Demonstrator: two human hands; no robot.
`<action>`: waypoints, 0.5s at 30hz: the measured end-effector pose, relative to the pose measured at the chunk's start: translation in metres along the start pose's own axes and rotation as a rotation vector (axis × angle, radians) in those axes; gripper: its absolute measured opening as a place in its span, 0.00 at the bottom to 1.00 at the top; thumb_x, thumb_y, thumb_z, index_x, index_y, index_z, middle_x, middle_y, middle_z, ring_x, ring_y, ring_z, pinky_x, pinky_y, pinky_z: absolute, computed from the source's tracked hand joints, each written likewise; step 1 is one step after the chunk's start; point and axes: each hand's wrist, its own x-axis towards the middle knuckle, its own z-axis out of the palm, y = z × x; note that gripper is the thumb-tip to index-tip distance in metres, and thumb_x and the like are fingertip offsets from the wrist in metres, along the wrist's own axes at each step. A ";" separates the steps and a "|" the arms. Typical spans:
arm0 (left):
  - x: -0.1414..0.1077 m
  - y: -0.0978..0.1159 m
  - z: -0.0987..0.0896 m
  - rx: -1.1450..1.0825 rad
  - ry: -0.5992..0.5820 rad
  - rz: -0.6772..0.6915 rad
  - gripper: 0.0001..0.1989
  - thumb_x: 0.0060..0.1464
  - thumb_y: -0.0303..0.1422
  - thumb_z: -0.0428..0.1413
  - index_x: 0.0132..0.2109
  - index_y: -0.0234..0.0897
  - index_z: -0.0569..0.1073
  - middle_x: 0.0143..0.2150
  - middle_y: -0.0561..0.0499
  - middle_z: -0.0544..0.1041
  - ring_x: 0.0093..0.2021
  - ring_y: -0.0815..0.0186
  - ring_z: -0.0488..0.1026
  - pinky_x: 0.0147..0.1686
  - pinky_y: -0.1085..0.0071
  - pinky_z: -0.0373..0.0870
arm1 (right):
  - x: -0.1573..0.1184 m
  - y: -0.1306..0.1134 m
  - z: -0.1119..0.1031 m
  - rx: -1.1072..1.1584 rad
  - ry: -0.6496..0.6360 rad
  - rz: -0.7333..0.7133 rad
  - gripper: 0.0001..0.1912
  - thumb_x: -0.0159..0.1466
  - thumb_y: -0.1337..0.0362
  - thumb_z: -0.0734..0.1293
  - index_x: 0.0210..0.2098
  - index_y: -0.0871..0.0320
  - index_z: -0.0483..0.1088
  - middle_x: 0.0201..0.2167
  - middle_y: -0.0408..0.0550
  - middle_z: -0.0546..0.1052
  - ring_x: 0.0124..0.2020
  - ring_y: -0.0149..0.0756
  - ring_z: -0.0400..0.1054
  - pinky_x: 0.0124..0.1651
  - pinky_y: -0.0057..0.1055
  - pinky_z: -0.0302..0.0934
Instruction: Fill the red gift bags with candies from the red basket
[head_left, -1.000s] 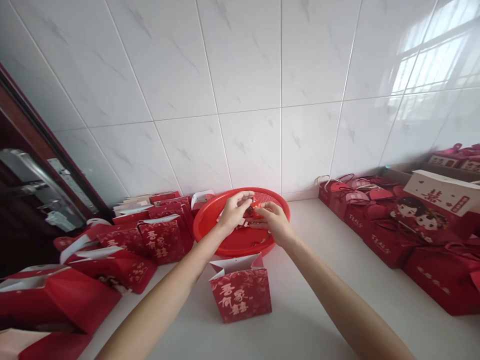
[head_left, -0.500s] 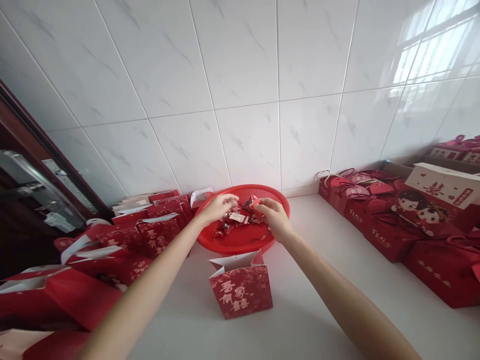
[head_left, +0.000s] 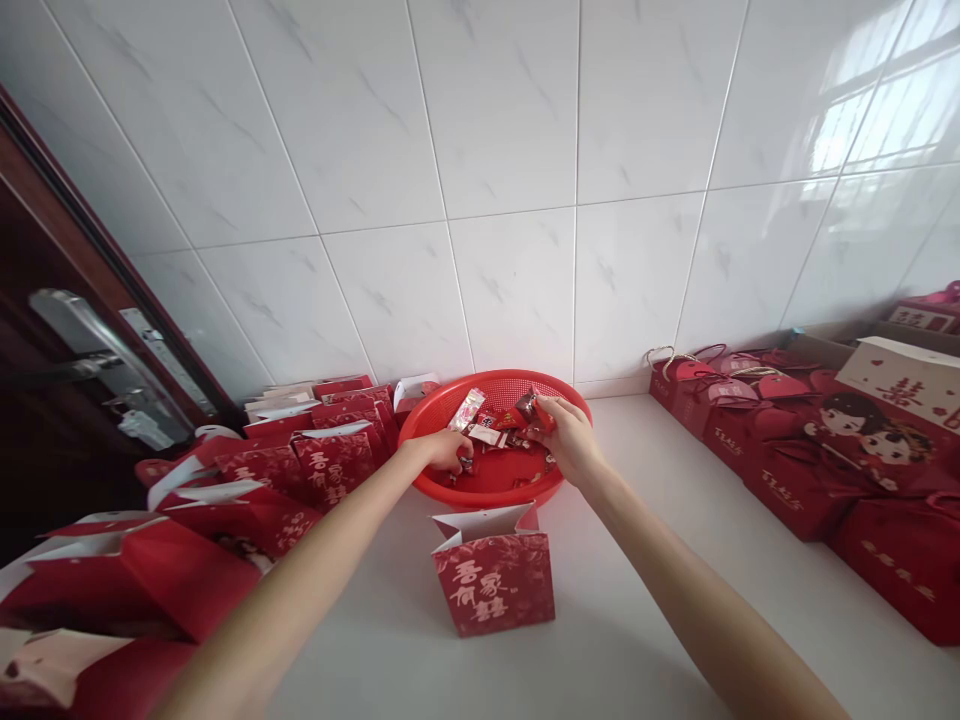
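Observation:
A red plastic basket (head_left: 491, 488) stands near the wall with several wrapped candies (head_left: 486, 434) in it. Down inside its left part, my left hand (head_left: 446, 452) has its fingers curled around a small wrapped candy (head_left: 466, 464), mostly hidden by the fingers. At the basket's right side, my right hand (head_left: 566, 432) pinches a candy in a dark red wrapper (head_left: 527, 406); whether it holds more than one I cannot tell. In front of the basket, between my forearms, an open red paper gift bag (head_left: 495, 585) with white lettering stands upright.
Open red paper bags (head_left: 334, 465) crowd the left side, beside a dark door with a metal handle (head_left: 82, 330). Closed red gift boxes (head_left: 787, 490) line the right side, with a cardboard box behind. White wall tiles (head_left: 510, 290) rise behind the basket.
My left hand has lowered into the basket and closed around a candy. My right hand stays at the basket's right side, pinching candy. The view has turned slightly left.

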 end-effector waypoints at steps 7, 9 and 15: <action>-0.007 0.010 0.000 -0.073 -0.084 -0.043 0.06 0.41 0.27 0.62 0.31 0.39 0.79 0.32 0.52 0.81 0.31 0.63 0.77 0.30 0.74 0.69 | -0.001 -0.004 0.003 0.061 0.019 0.026 0.20 0.42 0.55 0.81 0.21 0.57 0.70 0.27 0.44 0.75 0.32 0.36 0.71 0.35 0.34 0.71; -0.008 0.013 -0.002 -0.080 -0.073 -0.040 0.06 0.40 0.26 0.62 0.30 0.39 0.78 0.31 0.52 0.81 0.31 0.63 0.76 0.30 0.74 0.68 | -0.001 -0.004 0.003 0.086 0.033 0.032 0.20 0.42 0.56 0.81 0.21 0.58 0.69 0.27 0.44 0.75 0.33 0.36 0.71 0.36 0.35 0.73; -0.012 0.019 -0.005 -0.057 0.040 -0.017 0.15 0.42 0.27 0.62 0.40 0.41 0.80 0.38 0.52 0.81 0.38 0.62 0.76 0.29 0.75 0.65 | 0.001 -0.003 0.003 0.156 0.078 0.020 0.19 0.43 0.59 0.82 0.20 0.58 0.69 0.26 0.43 0.75 0.37 0.38 0.72 0.41 0.36 0.75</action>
